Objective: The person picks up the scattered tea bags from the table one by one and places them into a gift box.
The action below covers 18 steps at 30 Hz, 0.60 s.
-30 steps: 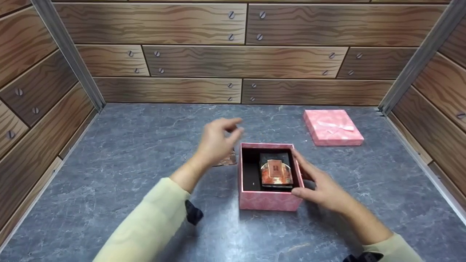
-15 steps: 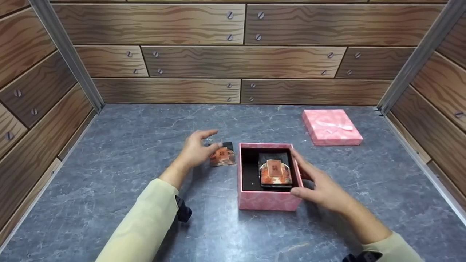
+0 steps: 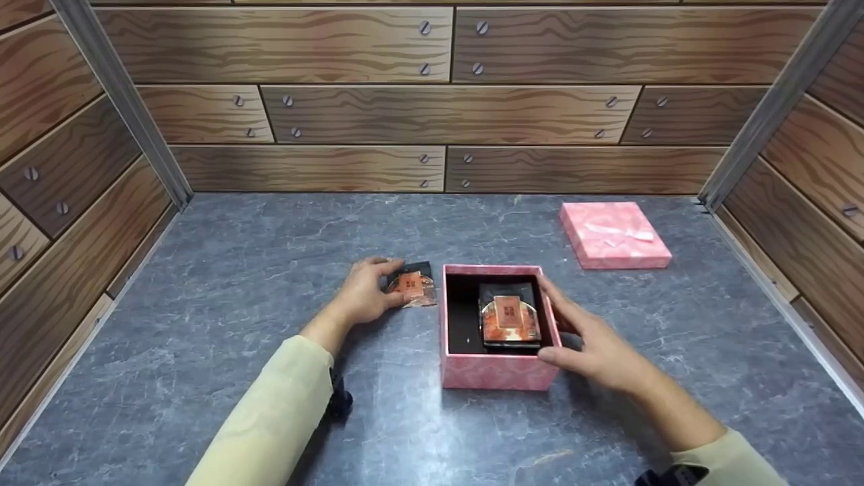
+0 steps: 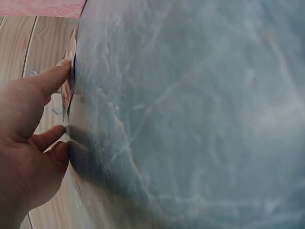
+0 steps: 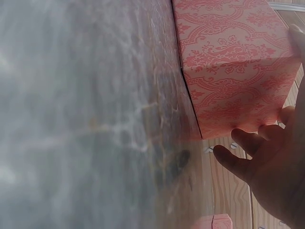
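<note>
A flat black and orange sachet point(image 3: 413, 286) lies on the table left of the pink box. My left hand point(image 3: 364, 289) is at its left edge, thumb on the lower corner and fingers by the upper one. In the left wrist view the thumb touches the sachet point(image 4: 70, 78), seen nearly edge-on. The pink patterned box point(image 3: 496, 372) stands uncovered with a dark inside. Several similar sachets point(image 3: 511, 320) are stacked in its right part, beside a gap at left. My right hand point(image 3: 594, 344) rests on the box's right side, thumb at the near corner, fingers spread along the wall.
The pink lid point(image 3: 615, 236), with a ribbon bow, lies on the table point(image 3: 270, 270) at the back right. Wood-patterned walls point(image 3: 337, 115) enclose the table at the back and both sides. A dark band with a device point(image 3: 341, 398) sits at the left sleeve's cuff.
My left hand has moved left and down from beside the box's far left corner to the sachet, uncovering it, and the thumb now touches it. My right hand and the box stay put.
</note>
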Tool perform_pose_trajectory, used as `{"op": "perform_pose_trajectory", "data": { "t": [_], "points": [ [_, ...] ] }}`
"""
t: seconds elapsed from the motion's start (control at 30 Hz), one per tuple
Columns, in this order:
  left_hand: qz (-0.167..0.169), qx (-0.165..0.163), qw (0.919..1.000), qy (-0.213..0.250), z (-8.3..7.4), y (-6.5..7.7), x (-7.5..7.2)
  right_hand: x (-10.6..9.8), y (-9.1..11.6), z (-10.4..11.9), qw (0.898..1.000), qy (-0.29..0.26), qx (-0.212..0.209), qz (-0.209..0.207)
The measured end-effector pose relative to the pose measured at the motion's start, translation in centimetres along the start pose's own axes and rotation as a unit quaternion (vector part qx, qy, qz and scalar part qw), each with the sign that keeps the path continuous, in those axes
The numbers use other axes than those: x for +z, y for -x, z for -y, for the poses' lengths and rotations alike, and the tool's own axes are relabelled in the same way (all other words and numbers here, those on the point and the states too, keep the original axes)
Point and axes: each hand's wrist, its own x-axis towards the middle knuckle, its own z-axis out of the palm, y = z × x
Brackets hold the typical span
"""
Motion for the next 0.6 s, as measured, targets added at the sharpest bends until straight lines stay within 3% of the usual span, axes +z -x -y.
{"op": "perform_pose_trajectory", "data": {
  "t": [0.37,0.6],
  "points": [
    [-0.005,-0.008,0.9998,-0.019,-0.01,0.05,0.38,0.01,0.04,-0.01,1.0,0.011,0.005,-0.003],
    [-0.032,0.017,0.9993,-0.006,-0.13,0.2,0.58,-0.01,0.02,0.05,1.0,0.016,0.01,-0.004]
  ]
}}
